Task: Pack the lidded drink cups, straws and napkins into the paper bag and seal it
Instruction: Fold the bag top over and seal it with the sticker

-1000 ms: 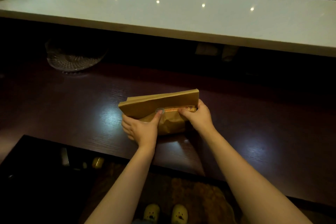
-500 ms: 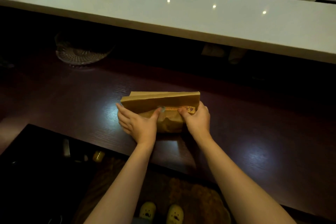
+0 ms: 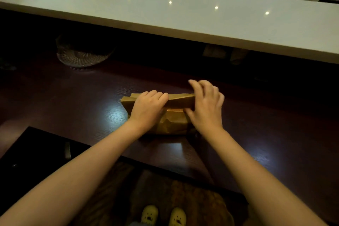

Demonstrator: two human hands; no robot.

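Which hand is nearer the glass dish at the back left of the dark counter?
Left. The left hand grips the folded top of the paper bag, on the side toward the glass dish; the right hand is at the fold's opposite end, farther away.

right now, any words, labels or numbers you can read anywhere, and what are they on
Nothing here can be read.
Paper bag: an orange sticker strip shows between the left hand and the right hand; any print on it is too small and blurred to read.
White counter: no print visible.
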